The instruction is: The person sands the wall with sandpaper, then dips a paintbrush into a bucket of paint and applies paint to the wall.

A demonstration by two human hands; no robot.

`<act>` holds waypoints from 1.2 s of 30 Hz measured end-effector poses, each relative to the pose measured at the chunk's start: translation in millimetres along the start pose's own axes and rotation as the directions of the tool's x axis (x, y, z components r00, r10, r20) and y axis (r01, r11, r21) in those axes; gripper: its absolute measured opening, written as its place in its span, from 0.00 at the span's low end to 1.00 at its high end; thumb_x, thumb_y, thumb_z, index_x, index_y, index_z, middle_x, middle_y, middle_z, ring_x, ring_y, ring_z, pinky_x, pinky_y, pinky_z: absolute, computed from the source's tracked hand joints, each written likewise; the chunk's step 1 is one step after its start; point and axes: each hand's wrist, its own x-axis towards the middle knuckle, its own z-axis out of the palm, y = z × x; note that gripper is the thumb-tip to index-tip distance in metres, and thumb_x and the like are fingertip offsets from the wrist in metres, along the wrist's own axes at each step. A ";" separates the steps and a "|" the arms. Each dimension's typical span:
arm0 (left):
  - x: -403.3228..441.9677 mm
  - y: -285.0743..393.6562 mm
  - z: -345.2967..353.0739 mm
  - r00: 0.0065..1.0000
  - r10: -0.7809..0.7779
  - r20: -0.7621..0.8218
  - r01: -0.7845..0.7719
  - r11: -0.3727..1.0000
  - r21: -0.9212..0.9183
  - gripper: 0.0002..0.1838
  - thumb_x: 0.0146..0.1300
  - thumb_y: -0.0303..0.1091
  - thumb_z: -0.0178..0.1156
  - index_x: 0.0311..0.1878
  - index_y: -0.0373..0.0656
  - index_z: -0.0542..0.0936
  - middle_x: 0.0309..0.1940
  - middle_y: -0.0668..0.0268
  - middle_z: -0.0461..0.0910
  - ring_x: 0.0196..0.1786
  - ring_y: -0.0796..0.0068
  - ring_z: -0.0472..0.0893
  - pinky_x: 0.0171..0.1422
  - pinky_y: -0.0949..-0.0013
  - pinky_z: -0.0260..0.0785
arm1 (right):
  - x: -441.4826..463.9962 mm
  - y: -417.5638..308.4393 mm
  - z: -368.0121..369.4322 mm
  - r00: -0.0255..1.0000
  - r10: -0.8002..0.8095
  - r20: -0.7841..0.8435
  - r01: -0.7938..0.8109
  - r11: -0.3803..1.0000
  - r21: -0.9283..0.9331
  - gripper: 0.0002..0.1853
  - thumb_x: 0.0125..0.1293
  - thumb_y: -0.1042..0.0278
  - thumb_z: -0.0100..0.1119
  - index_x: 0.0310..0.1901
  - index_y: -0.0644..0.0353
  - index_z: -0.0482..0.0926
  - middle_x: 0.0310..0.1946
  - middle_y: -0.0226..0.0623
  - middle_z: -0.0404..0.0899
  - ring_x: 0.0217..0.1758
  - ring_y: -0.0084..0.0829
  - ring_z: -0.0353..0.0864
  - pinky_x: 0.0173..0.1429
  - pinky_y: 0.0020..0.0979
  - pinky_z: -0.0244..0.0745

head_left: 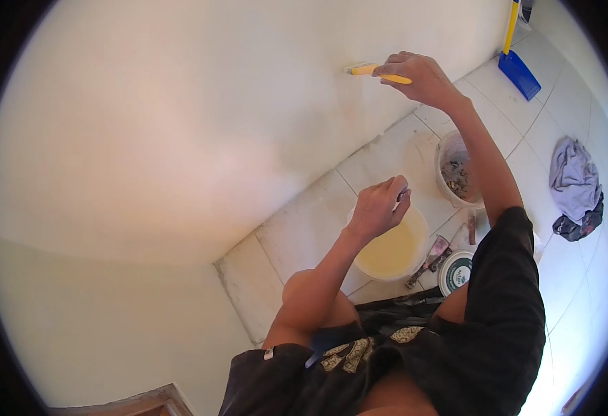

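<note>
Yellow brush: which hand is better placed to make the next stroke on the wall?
Probably the right hand: it already grips the yellow brush, up at the wall. The left hand is curled lower, by the tub of pale yellow liquid, and no brush shows in it.

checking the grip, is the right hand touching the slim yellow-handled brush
Touching. The head view shows the right hand gripping the slim yellow-handled brush, with yellow showing on both sides of the grip.
</note>
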 end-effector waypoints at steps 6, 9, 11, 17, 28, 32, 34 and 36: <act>2.1 -3.8 6.8 1.000 0.012 0.023 -0.012 1.000 -0.007 0.07 0.59 0.28 0.57 0.32 0.42 0.68 0.23 0.62 0.76 0.24 0.66 0.79 0.28 0.66 0.70 | -16.8 17.5 109.0 0.948 -0.222 0.230 0.190 0.969 0.156 0.11 0.55 0.63 0.63 0.41 0.46 0.81 0.32 0.33 0.79 0.41 0.35 0.78 0.45 0.38 0.72; 2.8 -2.5 4.0 1.000 0.004 0.030 -0.003 1.000 -0.009 0.07 0.59 0.28 0.57 0.32 0.42 0.68 0.23 0.62 0.76 0.24 0.65 0.79 0.28 0.66 0.70 | 3.6 6.7 122.9 0.938 -0.166 0.303 0.202 0.975 -0.092 0.08 0.58 0.65 0.59 0.39 0.48 0.83 0.33 0.32 0.80 0.41 0.34 0.78 0.41 0.36 0.73; 2.5 -1.3 0.5 1.000 0.013 0.029 -0.013 1.000 0.001 0.07 0.59 0.28 0.57 0.32 0.42 0.67 0.23 0.62 0.76 0.24 0.65 0.79 0.28 0.66 0.70 | 8.2 -1.3 91.5 0.974 -0.167 0.156 0.176 0.983 -0.047 0.08 0.58 0.64 0.60 0.40 0.47 0.82 0.33 0.31 0.80 0.40 0.34 0.78 0.40 0.36 0.74; 4.2 -0.9 0.0 1.000 0.005 0.026 -0.005 1.000 0.008 0.07 0.59 0.28 0.57 0.32 0.42 0.68 0.23 0.63 0.76 0.25 0.66 0.79 0.28 0.66 0.70 | -20.4 -1.9 66.8 0.988 -0.114 0.109 0.111 0.993 0.032 0.11 0.57 0.61 0.60 0.42 0.46 0.82 0.34 0.32 0.80 0.41 0.36 0.78 0.44 0.37 0.73; 5.5 -4.2 2.8 0.999 -0.015 0.052 0.015 1.000 0.007 0.07 0.59 0.29 0.58 0.32 0.42 0.68 0.23 0.63 0.76 0.24 0.65 0.79 0.28 0.65 0.70 | 4.7 -20.4 19.6 0.999 0.033 -0.005 -0.031 0.987 0.157 0.09 0.58 0.66 0.60 0.41 0.46 0.83 0.34 0.28 0.81 0.40 0.32 0.78 0.41 0.34 0.73; 4.2 -4.5 6.1 0.994 -0.028 0.103 0.025 0.999 0.031 0.07 0.58 0.29 0.58 0.32 0.42 0.68 0.24 0.63 0.77 0.24 0.65 0.79 0.28 0.65 0.70 | -46.0 21.5 80.2 0.989 -0.107 0.102 0.091 0.985 0.147 0.08 0.56 0.65 0.61 0.39 0.48 0.83 0.32 0.29 0.81 0.39 0.34 0.78 0.41 0.35 0.73; 3.2 -6.2 11.8 0.995 -0.008 0.098 0.006 1.000 0.016 0.07 0.58 0.29 0.58 0.32 0.42 0.68 0.24 0.63 0.77 0.25 0.65 0.79 0.28 0.65 0.70 | -59.7 33.2 124.5 0.964 -0.088 0.252 0.080 0.996 0.042 0.09 0.55 0.64 0.61 0.40 0.44 0.83 0.30 0.29 0.79 0.39 0.34 0.78 0.42 0.36 0.72; 3.7 -10.0 16.3 0.997 -0.002 0.082 0.001 1.000 0.007 0.07 0.58 0.29 0.58 0.32 0.42 0.68 0.24 0.63 0.77 0.25 0.65 0.79 0.28 0.65 0.70 | -55.5 38.9 144.0 0.944 -0.087 0.317 0.095 0.995 -0.011 0.10 0.55 0.64 0.61 0.39 0.43 0.83 0.29 0.29 0.78 0.39 0.33 0.78 0.42 0.37 0.72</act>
